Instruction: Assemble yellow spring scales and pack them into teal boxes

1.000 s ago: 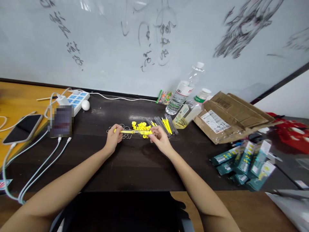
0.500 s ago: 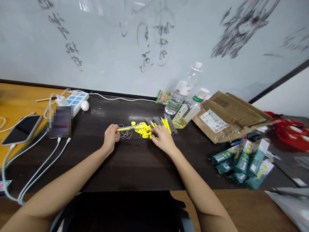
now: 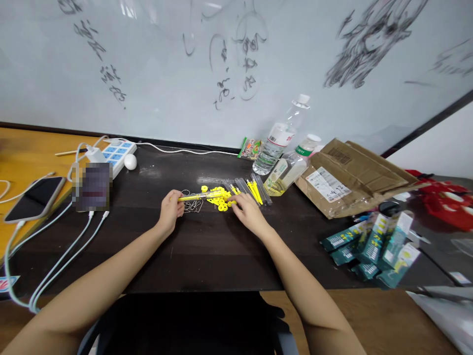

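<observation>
My left hand [image 3: 171, 211] is closed around one end of a slim clear tube [image 3: 197, 196] with yellow in it, which points right across the dark table. Beneath and beyond the tube's far end lies a pile of small yellow rings [image 3: 222, 207] and other yellow pieces. At the pile's right edge, the thumb and fingers of my right hand [image 3: 251, 212] come together on a small yellow piece that looks like a ring. Just behind that hand are clear tubes [image 3: 242, 186] and yellow sticks [image 3: 255, 192]. Thin pale loops [image 3: 193, 206] lie near my left hand.
Two bottles, one of water [image 3: 273, 148] and one of yellowish liquid [image 3: 283, 175], stand at the back right beside a cardboard package [image 3: 354, 172]. Green boxes [image 3: 373, 246] are heaped at right. A power strip [image 3: 118, 153], cables and a phone [image 3: 35, 197] occupy the left.
My right hand has shifted slightly and its fingers have closed in on the yellow pieces. The left hand keeps its hold on the tube, almost unmoved.
</observation>
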A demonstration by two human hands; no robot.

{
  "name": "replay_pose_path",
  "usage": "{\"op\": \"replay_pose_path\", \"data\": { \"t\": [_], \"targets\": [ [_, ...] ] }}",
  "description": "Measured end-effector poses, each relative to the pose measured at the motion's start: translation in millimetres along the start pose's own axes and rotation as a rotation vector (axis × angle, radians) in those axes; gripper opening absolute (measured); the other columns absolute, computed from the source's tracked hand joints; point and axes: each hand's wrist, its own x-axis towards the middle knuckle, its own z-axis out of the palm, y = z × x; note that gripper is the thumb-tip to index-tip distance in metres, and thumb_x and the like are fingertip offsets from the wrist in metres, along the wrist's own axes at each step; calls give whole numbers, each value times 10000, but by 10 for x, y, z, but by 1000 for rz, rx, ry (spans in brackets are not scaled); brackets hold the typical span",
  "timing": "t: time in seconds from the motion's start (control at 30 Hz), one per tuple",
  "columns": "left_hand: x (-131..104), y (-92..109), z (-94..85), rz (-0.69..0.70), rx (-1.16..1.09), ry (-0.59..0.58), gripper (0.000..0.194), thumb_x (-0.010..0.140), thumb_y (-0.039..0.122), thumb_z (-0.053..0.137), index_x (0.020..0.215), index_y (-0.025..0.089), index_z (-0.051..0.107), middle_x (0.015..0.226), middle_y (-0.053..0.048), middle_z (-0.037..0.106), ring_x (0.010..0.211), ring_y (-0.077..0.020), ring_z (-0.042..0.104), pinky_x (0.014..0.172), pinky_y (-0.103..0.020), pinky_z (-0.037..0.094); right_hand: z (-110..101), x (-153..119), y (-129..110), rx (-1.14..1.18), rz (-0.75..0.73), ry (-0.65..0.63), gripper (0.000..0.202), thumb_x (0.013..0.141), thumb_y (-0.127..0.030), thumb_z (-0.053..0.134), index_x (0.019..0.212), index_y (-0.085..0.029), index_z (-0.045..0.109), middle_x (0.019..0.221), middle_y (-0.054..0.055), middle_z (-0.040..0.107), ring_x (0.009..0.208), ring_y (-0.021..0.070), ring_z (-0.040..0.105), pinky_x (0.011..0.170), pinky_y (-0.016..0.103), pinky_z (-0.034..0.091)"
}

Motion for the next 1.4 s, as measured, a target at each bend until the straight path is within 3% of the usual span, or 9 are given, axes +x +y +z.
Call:
{"op": "replay_pose_path", "data": {
  "t": [0.1,0.2,0.3,0.4,0.57,0.83,1.4],
  "targets": [
    [13,-22,-16,20,20,-13,142,775,265,527,693,193,436,431,119,256,316,-24,216,325,-127,149,-35,39,-13,519,142,78,202,904,-376,493,901,-206,602,792,23,580,687,151,528,648,291,428],
    [16,-43,-18,33,51,-31,137,766,266,527,689,192,442,433,118,257,316,-22,212,324,-125,142,-41,55,-74,1009,300,74,263,849,-478,571,852,-216,552,606,-55,435,496,88,414,493,227,392],
    [9,-49,-7,33,67,-47,130,761,274,524,691,192,450,429,119,250,316,-23,202,322,-125,136,-25,47,-153,1233,347,62,279,819,-465,628,805,-215,506,545,-89,375,436,57,343,426,188,377],
    [2,-45,-1,25,70,-55,129,759,277,522,692,192,452,428,118,254,317,-23,202,322,-123,138,2,34,-193,1242,335,49,290,796,-442,665,806,-217,482,547,-87,470,435,58,414,429,194,448],
    [1,-46,-6,25,75,-53,134,758,275,525,686,192,449,432,119,247,320,-24,202,323,-122,140,32,34,-151,1155,310,45,321,746,-426,714,881,-217,511,717,-49,612,583,85,589,612,279,577],
    [-15,-31,10,35,90,-58,159,771,296,533,688,193,446,437,117,252,318,-23,207,332,-124,141,3,50,-120,913,253,88,361,726,-497,701,839,-193,544,620,-49,544,518,101,577,546,254,492],
    [-2,-64,-15,45,113,-68,174,789,309,533,691,190,451,443,115,253,327,-21,202,336,-122,132,-10,33,-173,834,192,67,323,757,-466,672,863,-206,512,656,-43,509,554,95,515,532,252,488]
  ]
}}
